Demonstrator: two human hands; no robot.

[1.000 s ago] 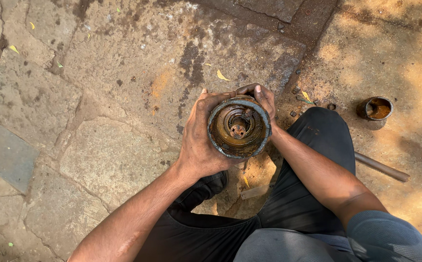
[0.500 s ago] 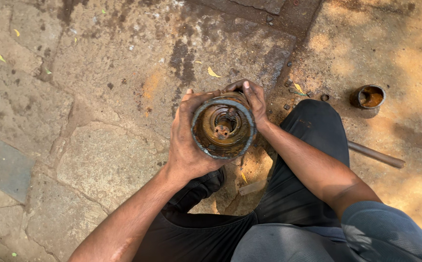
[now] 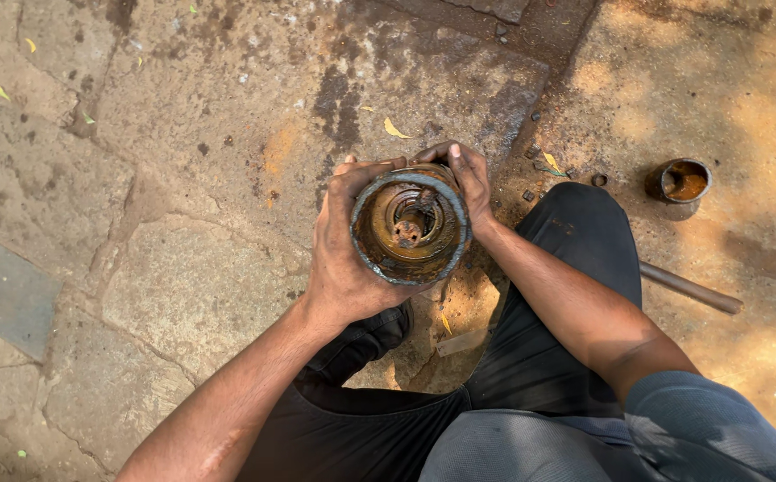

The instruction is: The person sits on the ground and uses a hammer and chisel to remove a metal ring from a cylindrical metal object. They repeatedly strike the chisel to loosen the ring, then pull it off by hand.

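View from above, looking down on a seated person who is holding a rusty round metal housing (image 3: 410, 226) between both hands, above the gap between the knees. The housing is facing its open end upward toward the camera; its thick grey rim is forming a near-complete circle, and a greasy central hub (image 3: 408, 228) is sitting inside the bore, ringed by orange-brown residue.

The left hand (image 3: 345, 241) is wrapping around the housing's left wall, palm pressing against the side and fingers curling over the far rim. The right hand (image 3: 470, 183) is closing on the upper right edge, fingers bent over the rim and fingertips lying on it. Both hands are gripping the part firmly; neither is spread flat.

The housing is hovering over the stone paving (image 3: 182, 134), not resting on it. To the left and ahead, broad cracked slabs are lying open, dotted only with small yellow leaves (image 3: 394, 129) and dark oil stains. To the right, the person's black trouser leg (image 3: 575, 259) is running just beside the right forearm, narrowing the room on that side. Beyond the knee, a small rusty tin (image 3: 679, 183) holding orange-brown liquid is standing upright on the sandy ground, well apart from the hands. A dark metal rod (image 3: 691, 287) is lying on the ground, emerging from behind the trouser leg and pointing away to the right.
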